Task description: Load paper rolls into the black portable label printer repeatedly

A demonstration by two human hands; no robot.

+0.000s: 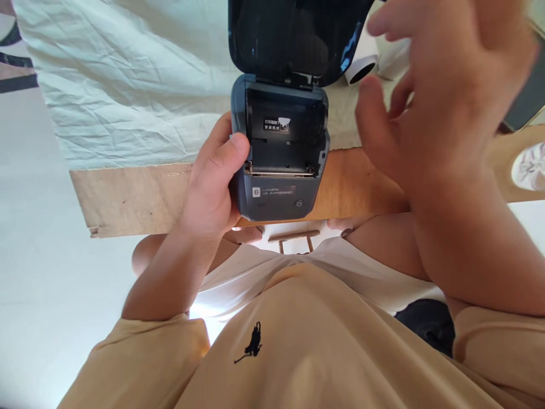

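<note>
A dark label printer is tilted up toward me, its glossy black lid swung back. Its inner compartment shows a small sticker with a white picture and no roll inside. My left hand wraps around the printer's left side, thumb on the edge. To the right of the lid, my right hand hovers with fingers apart and somewhat blurred, holding nothing I can see. A white roll with a dark hollow end lies behind, between the lid and my right hand, partly hidden by both.
Pale green cloth covers most of the table, wrinkled at the left. A bare wooden edge runs along the front, close to my knees. Part of a dark flat object shows at the right, near a round white patterned item.
</note>
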